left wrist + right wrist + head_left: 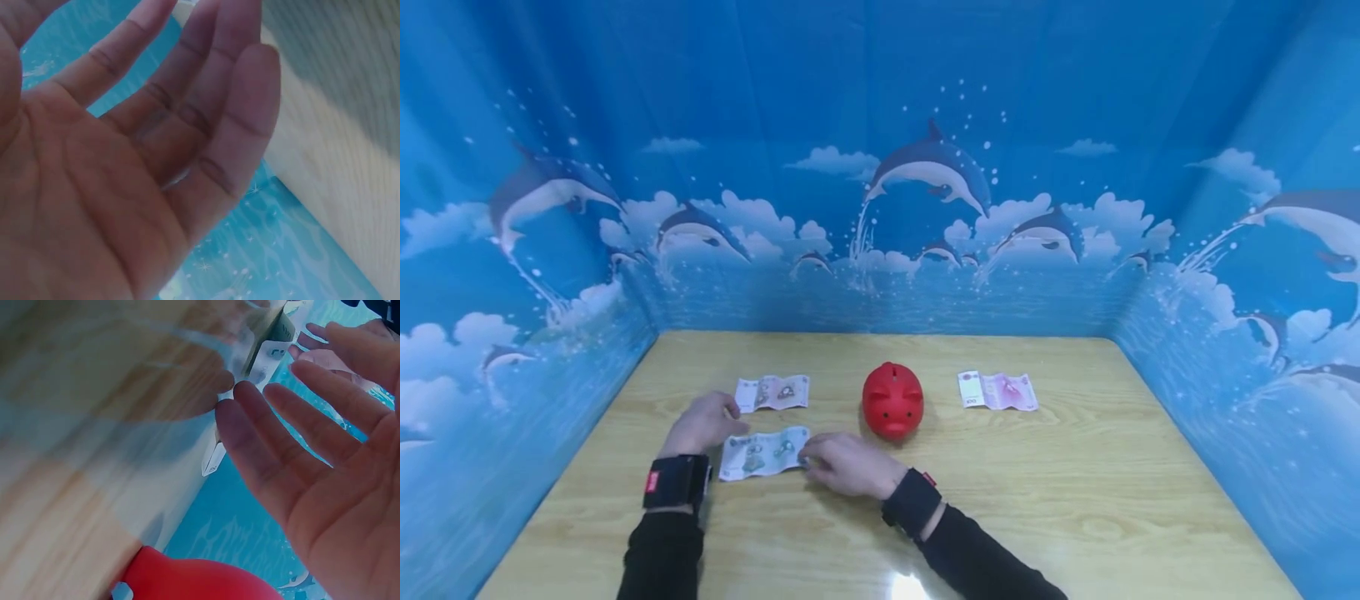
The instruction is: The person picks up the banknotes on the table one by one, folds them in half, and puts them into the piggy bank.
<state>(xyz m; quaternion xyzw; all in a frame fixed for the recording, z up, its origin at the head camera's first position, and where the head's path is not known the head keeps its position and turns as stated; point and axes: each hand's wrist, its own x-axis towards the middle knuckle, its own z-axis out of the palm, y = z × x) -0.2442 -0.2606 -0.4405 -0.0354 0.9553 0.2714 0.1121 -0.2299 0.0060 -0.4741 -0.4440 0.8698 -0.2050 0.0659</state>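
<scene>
A greenish banknote (763,454) lies on the table between my two hands, its surface slightly wavy. My left hand (703,423) hovers by its left end; in the left wrist view the palm (106,181) faces the camera with loosely bent fingers and nothing in them. At the note's other end is my right hand (850,462). The right wrist view shows its fingers fairly straight, fingertips close to the banknote (270,359); whether they touch it I cannot tell. A red piggy bank (892,400) with a slot on top stands just beyond the right hand.
Behind the greenish note lies a purplish-brown banknote (782,393). To the right of the piggy bank, a pink banknote (1000,392) rests with creases. The wooden table (1075,492) is bordered at the back and sides by a blue dolphin-print curtain (880,292).
</scene>
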